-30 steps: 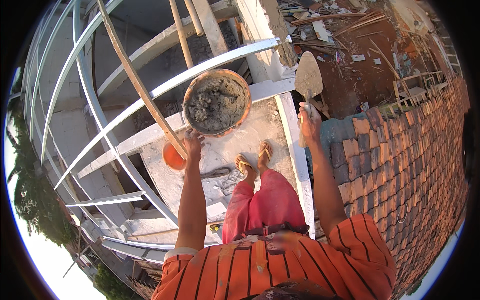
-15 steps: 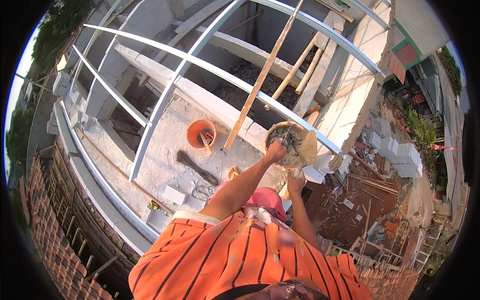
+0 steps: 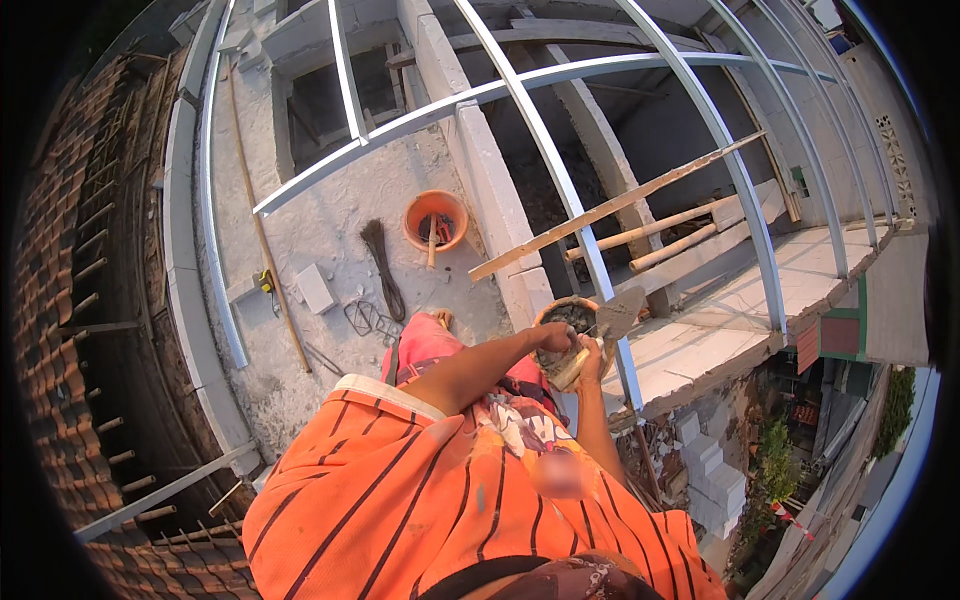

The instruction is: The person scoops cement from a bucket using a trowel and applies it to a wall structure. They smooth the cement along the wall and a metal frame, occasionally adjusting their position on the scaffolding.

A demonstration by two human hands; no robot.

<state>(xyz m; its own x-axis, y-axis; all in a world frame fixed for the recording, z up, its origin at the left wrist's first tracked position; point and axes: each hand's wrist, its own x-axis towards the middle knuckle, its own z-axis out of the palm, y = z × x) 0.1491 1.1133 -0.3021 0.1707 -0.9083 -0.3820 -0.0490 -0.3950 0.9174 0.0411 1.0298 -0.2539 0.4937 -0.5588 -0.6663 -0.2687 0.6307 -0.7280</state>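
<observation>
A bucket of wet grey mortar (image 3: 570, 316) stands by the block wall, partly covered by my hands. My left hand (image 3: 557, 338) is closed at the bucket's near rim; what its fingers hold is hidden. Beside it, my right hand (image 3: 591, 358) is closed around the handle end of a trowel. The trowel's mortar-coated blade (image 3: 622, 312) points away from me, just right of the bucket. A pale wooden piece (image 3: 570, 371) shows below my hands, and I cannot make out what it belongs to.
An orange bucket (image 3: 436, 220) with tools stands on the rough slab, near a dark brush-like bundle (image 3: 381, 268) and a white block (image 3: 316, 289). Metal roof members (image 3: 540, 135) cross above open rooms. A wooden batten (image 3: 610, 208) lies across. The wall edge drops away at right.
The view has turned, so the surroundings appear rotated. My left hand has come from over the mortar to the bucket's near rim, close beside my right hand.
</observation>
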